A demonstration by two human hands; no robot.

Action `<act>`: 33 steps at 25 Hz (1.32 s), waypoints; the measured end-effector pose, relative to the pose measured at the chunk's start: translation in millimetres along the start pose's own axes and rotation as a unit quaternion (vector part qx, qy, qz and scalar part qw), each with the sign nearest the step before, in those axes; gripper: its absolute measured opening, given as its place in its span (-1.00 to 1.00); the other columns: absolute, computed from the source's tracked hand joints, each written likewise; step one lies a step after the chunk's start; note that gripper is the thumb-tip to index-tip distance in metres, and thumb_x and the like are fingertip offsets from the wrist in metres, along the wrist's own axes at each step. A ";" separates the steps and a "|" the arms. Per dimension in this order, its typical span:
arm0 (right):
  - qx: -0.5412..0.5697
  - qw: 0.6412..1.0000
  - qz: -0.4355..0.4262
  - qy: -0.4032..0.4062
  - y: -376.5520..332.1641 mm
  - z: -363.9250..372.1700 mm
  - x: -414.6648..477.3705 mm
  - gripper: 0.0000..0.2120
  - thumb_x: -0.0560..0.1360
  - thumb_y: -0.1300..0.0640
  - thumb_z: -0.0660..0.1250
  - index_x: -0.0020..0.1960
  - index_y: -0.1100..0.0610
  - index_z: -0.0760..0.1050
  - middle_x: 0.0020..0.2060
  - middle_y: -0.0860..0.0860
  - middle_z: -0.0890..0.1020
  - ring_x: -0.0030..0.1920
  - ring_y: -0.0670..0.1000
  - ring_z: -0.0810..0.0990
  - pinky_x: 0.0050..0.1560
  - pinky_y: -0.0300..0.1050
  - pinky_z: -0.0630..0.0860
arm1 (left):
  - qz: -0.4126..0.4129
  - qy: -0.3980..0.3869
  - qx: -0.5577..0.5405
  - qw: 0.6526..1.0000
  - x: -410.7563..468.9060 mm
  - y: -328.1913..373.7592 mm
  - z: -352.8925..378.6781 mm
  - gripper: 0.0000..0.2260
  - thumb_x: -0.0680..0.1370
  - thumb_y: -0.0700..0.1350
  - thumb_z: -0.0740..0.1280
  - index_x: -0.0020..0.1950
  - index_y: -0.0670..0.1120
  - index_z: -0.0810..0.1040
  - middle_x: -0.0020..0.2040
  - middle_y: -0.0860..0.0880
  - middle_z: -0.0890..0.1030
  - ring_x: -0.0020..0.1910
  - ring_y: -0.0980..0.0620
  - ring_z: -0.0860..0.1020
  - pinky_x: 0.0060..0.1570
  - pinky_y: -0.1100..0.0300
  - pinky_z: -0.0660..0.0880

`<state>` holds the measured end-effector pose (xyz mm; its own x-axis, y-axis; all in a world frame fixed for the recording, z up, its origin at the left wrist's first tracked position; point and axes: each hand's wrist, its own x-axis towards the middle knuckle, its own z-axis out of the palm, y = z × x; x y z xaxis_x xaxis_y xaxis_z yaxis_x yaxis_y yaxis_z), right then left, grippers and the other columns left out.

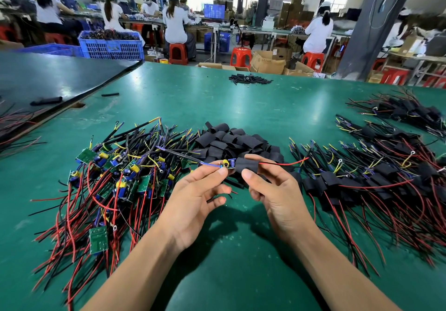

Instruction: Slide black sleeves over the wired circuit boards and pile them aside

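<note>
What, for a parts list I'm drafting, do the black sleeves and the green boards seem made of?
Black sleeves: matte, soft plastic or rubber tubing, likely heat-shrink; they lie flattened and creased. Green boards: rigid laminate, slightly glossy; flat and straight-edged, with pale printed markings. Exact materials cannot be told.

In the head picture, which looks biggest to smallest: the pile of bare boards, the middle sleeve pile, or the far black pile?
1. pile of bare boards, biggest.
2. middle sleeve pile.
3. far black pile, looks smallest, but it is farther away, so real size is unsure.
</note>
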<state>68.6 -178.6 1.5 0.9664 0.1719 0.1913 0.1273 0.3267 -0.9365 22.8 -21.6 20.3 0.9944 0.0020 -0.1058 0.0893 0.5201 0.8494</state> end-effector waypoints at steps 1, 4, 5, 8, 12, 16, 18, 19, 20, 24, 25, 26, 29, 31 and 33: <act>-0.004 1.000 0.001 -0.004 -0.8 0.0 -0.3 -0.65 0.32 0.10 0.56 0.11 0.01 0.68 -0.16 0.02 0.68 -0.39 -0.07 0.39 -0.36 -0.30 0.39 | -0.002 -0.002 0.005 1.000 0.1 0.5 -0.7 -0.76 0.32 -0.08 0.50 -0.03 -0.06 0.67 -0.03 -0.03 0.70 -0.32 0.08 0.55 -0.27 0.25 0.46; -0.037 0.999 0.008 -0.011 -3.9 -0.7 -1.5 -0.61 0.29 -0.03 0.55 0.10 -0.01 0.68 -0.19 -0.02 0.66 -0.42 -0.08 0.40 -0.35 -0.31 0.38 | -0.009 -0.006 0.019 1.000 0.5 2.4 -3.2 -0.78 0.32 -0.03 0.49 -0.07 -0.05 0.70 0.03 -0.07 0.71 -0.32 0.11 0.54 -0.29 0.28 0.46; -0.048 0.999 0.009 -0.012 -5.1 -1.2 -1.7 -0.62 0.30 -0.04 0.55 0.10 -0.01 0.69 -0.22 -0.04 0.65 -0.43 -0.08 0.41 -0.35 -0.32 0.38 | -0.009 -0.008 0.022 1.000 0.7 2.5 -3.8 -0.79 0.32 -0.03 0.49 -0.09 -0.05 0.70 0.03 -0.08 0.71 -0.32 0.10 0.53 -0.29 0.27 0.45; -0.073 0.997 0.008 -0.015 -7.3 -2.6 -2.6 -0.71 0.35 0.00 0.53 0.06 -0.01 0.70 -0.30 -0.07 0.61 -0.43 -0.08 0.41 -0.36 -0.33 0.35 | -0.007 -0.008 0.029 1.000 1.5 1.7 -4.3 -0.77 0.32 -0.02 0.48 -0.07 -0.06 0.68 0.03 -0.09 0.71 -0.34 0.10 0.52 -0.31 0.28 0.44; -0.063 0.997 0.022 -0.032 -8.9 -1.6 -3.8 -0.72 0.38 0.08 0.50 0.09 -0.03 0.68 -0.26 -0.01 0.63 -0.42 -0.07 0.44 -0.32 -0.27 0.38 | -0.011 -0.008 0.027 1.000 2.9 0.8 -4.4 -0.67 0.35 -0.07 0.46 0.09 -0.11 0.60 0.00 -0.09 0.70 -0.34 0.08 0.52 -0.33 0.27 0.44; -0.041 0.996 0.019 -0.072 -11.1 -2.0 -4.3 -0.71 0.41 0.15 0.46 0.13 -0.02 0.66 -0.14 0.04 0.69 -0.40 -0.04 0.48 -0.29 -0.18 0.39 | -0.008 -0.005 0.015 1.000 3.5 -0.5 -4.8 -0.63 0.39 -0.15 0.44 0.19 -0.12 0.57 0.00 -0.12 0.69 -0.35 0.06 0.54 -0.35 0.27 0.44; -0.014 0.996 0.032 -0.080 -11.2 -1.8 -4.1 -0.72 0.41 0.16 0.47 0.11 -0.02 0.68 -0.14 0.04 0.68 -0.39 -0.04 0.49 -0.26 -0.14 0.35 | -0.010 -0.013 0.005 1.000 3.2 0.5 -6.3 -0.63 0.38 -0.16 0.45 0.19 -0.12 0.58 -0.01 -0.11 0.69 -0.34 0.06 0.55 -0.35 0.26 0.45; 0.002 0.996 0.043 -0.081 -11.6 -1.8 -4.0 -0.73 0.40 0.15 0.48 0.10 -0.01 0.68 -0.16 0.04 0.67 -0.38 -0.04 0.49 -0.25 -0.12 0.33 | -0.011 -0.020 0.003 1.000 3.0 1.1 -7.4 -0.65 0.39 -0.17 0.45 0.17 -0.10 0.58 -0.02 -0.09 0.69 -0.34 0.06 0.56 -0.34 0.26 0.45; 0.011 0.995 0.051 -0.083 -12.1 -2.1 -4.0 -0.73 0.39 0.14 0.50 0.09 0.00 0.69 -0.16 0.05 0.66 -0.37 -0.04 0.49 -0.24 -0.11 0.32 | -0.013 -0.026 0.004 1.000 3.0 1.3 -8.1 -0.68 0.40 -0.17 0.45 0.15 -0.09 0.60 -0.03 -0.08 0.68 -0.33 0.06 0.56 -0.33 0.25 0.46; 0.017 0.992 0.070 -0.099 -15.0 -3.8 -5.1 -0.82 0.41 0.12 0.48 0.01 0.03 0.69 -0.23 0.01 0.64 -0.35 -0.03 0.51 -0.27 -0.18 0.36 | -0.009 -0.031 0.008 0.999 2.6 0.1 -8.0 -0.77 0.40 -0.19 0.44 0.04 -0.01 0.69 -0.06 -0.06 0.68 -0.33 0.06 0.56 -0.31 0.24 0.45; 0.026 0.992 0.077 -0.101 -16.0 -3.6 -5.1 -0.85 0.42 0.10 0.46 -0.01 0.03 0.69 -0.23 0.01 0.64 -0.36 -0.02 0.51 -0.29 -0.20 0.39 | -0.005 -0.026 0.009 1.000 2.3 0.1 -7.0 -0.77 0.39 -0.20 0.45 0.02 0.00 0.69 -0.08 -0.06 0.68 -0.33 0.06 0.56 -0.31 0.25 0.45; 0.034 0.991 0.087 -0.100 -16.8 -3.4 -4.9 -0.85 0.43 0.04 0.45 -0.02 0.03 0.68 -0.23 0.01 0.64 -0.36 -0.02 0.52 -0.32 -0.22 0.40 | 0.000 -0.020 0.010 1.000 1.9 0.1 -6.0 -0.77 0.39 -0.20 0.45 0.02 -0.01 0.69 -0.09 -0.06 0.68 -0.34 0.05 0.56 -0.32 0.25 0.45; 0.006 0.990 0.122 -0.069 -18.1 -1.7 -2.3 -0.61 0.44 -0.26 0.37 0.03 0.01 0.69 -0.24 0.00 0.65 -0.39 -0.03 0.51 -0.37 -0.23 0.40 | 0.019 -0.001 0.018 1.000 1.2 -0.4 -3.6 -0.76 0.38 -0.24 0.44 0.00 -0.03 0.70 -0.15 -0.07 0.66 -0.35 0.05 0.58 -0.34 0.26 0.47; -0.060 0.989 0.135 -0.031 -16.6 -1.9 -0.6 -0.51 0.43 -0.37 0.30 0.07 -0.02 0.70 -0.25 0.00 0.64 -0.45 -0.06 0.45 -0.41 -0.24 0.35 | 0.033 0.017 0.017 0.999 1.5 -1.7 -2.1 -0.78 0.42 -0.33 0.41 -0.03 -0.07 0.71 -0.19 -0.12 0.66 -0.34 0.01 0.63 -0.32 0.24 0.54; -0.088 0.984 0.154 -0.021 -13.7 -2.2 -1.0 -0.49 0.44 -0.39 0.26 0.07 -0.04 0.70 -0.30 -0.05 0.63 -0.50 -0.08 0.36 -0.47 -0.26 0.29 | 0.037 0.030 0.010 0.999 1.9 -3.0 -1.3 -0.77 0.47 -0.42 0.35 -0.02 -0.14 0.67 -0.18 -0.19 0.68 -0.25 -0.07 0.69 -0.23 0.20 0.62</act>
<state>66.4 -185.3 13.4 0.9556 0.2768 -0.1013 -0.1299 0.0870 -0.9877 24.3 -22.1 16.8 0.9931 0.0922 -0.0724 0.0167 0.5001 0.8658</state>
